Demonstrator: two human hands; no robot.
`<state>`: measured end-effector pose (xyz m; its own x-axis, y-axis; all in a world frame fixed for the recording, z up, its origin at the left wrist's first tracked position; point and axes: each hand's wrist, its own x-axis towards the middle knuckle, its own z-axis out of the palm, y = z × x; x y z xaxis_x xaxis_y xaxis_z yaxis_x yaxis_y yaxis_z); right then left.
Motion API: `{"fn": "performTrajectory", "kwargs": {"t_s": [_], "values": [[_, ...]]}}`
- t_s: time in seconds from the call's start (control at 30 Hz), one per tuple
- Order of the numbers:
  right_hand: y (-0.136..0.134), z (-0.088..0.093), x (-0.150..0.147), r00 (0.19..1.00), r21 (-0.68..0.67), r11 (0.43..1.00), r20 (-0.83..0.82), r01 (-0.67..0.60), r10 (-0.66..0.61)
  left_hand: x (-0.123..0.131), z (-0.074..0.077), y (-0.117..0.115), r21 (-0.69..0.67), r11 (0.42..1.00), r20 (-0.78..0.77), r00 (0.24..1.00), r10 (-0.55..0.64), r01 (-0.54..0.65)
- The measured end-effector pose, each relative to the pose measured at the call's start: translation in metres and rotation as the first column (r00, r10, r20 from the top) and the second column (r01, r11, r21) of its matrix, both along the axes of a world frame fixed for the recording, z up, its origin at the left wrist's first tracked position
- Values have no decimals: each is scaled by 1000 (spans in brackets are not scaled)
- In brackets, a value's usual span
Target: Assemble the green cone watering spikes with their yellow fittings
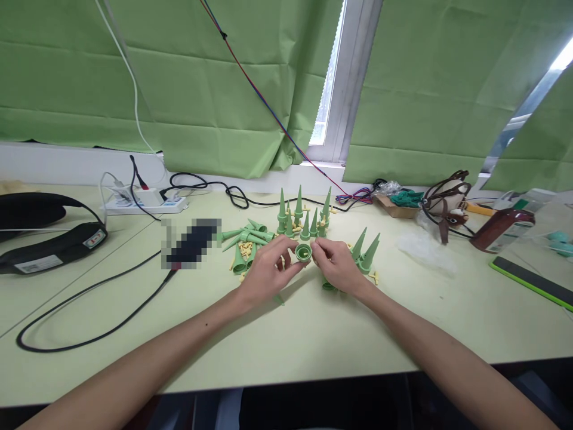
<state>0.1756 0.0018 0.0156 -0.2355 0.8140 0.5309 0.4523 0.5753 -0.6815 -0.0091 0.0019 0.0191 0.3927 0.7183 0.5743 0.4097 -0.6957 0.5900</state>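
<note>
Between the thumb and fingers of my left hand (267, 270) is a green plastic watering spike (303, 253), its round open end turned up toward me. My right hand (338, 264) is closed in a pinch right beside the rim; whatever its fingertips hold is hidden. Behind the hands several green spikes (299, 206) stand point up among small yellow valve pieces (296, 229). More loose green spikes (248, 239) lie heaped to the left of my left hand. A few upright spikes (367, 254) stand just beyond my right wrist, with a yellow valve piece (375, 277) near them.
A blurred-out dark device (192, 243) with a black cable lies at left, near a power strip (147, 206) and a black headset-like item (54, 251). Toward the right are a plastic bag (425, 251), a cardboard box (396, 207), a brown-red bottle (504, 230) and a green-edged phone (535, 282).
</note>
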Motion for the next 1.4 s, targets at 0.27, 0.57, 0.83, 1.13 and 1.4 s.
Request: {"fn": "performTrajectory", "kwargs": {"t_s": [0.27, 0.57, 0.83, 1.13, 1.4], "values": [[0, 0, 0, 1000, -6, 1000, -7, -13, 12, -2, -4, 1, 146, 989, -123, 992, 11, 7], [-1, 2, 1, 998, 1, 1000, -67, 20, -20, 2, -1, 7, -401, 912, 159, 987, -21, 84], [-1, 2, 2, 1000, 7, 1000, -28, -14, 14, 3, 2, 11, -723, 569, 450, 892, -42, 392], [0, 0, 1, 999, 35, 999, 34, -40, 39, 2, 0, 11, -669, 629, 449, 890, -82, 396], [1, 0, 2, 998, 19, 1000, 64, -24, 22, 1, 5, 6, -525, 817, 234, 964, -128, 236]]}}
